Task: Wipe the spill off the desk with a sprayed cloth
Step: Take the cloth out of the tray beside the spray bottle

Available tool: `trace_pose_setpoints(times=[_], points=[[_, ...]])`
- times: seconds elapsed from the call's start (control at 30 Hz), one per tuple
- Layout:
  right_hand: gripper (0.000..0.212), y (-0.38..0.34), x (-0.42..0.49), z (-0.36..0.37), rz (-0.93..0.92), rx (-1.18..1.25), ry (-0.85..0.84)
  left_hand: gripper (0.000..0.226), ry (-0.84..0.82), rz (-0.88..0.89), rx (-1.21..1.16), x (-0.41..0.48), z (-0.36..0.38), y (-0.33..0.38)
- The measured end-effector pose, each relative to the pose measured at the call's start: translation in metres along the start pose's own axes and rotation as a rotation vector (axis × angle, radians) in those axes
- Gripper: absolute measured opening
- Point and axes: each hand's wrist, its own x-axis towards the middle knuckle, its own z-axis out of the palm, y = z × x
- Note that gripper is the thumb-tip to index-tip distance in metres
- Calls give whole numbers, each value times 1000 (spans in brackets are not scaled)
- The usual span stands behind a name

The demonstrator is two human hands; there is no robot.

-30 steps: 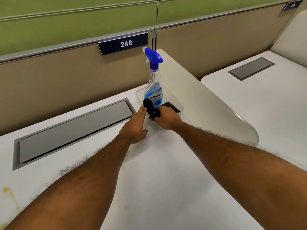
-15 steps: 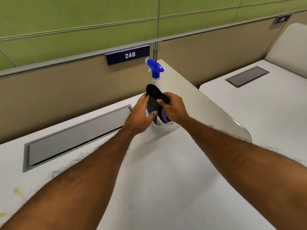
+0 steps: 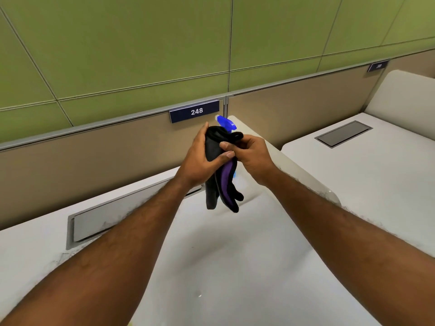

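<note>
A black cloth with a purple side hangs in the air above the white desk, held by both hands. My left hand grips its left side and my right hand pinches its top edge. Behind the cloth stands the spray bottle; only its blue trigger head and a sliver of blue label show. The spill is out of this view.
A grey cable hatch is set into the desk at the left. A white curved divider separates this desk from the neighbouring desk at the right. A beige partition with the sign 248 runs along the back.
The cloth has been lifted out of the clear tray beside the bottle and raised up. My left hand has closed on it. The camera has tilted upward.
</note>
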Motion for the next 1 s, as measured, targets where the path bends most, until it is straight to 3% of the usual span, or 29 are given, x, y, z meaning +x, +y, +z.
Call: trace_pose_setpoints(times=[0.1,0.2,0.27,0.43,0.63,0.87,1.0], points=[[28,2,-16,11,80,92,-63,104,-27,-71,-197,-24,-6,3],[27,9,-33,18,135,175,-86,52,22,-114,-299,-46,-11,2],[28,15,-43,22,176,253,-86,41,80,-179,-418,-58,-15,-2],[24,32,-57,27,271,326,-17,41,241,-442,-814,-83,-32,-11],[22,48,-53,21,334,214,92,42,181,-537,-974,-98,-49,-18],[29,72,-43,19,416,180,116,36,158,-389,-1077,-94,-44,-37],[20,89,-43,16,547,104,82,53,230,-266,-1146,-83,-43,-49]])
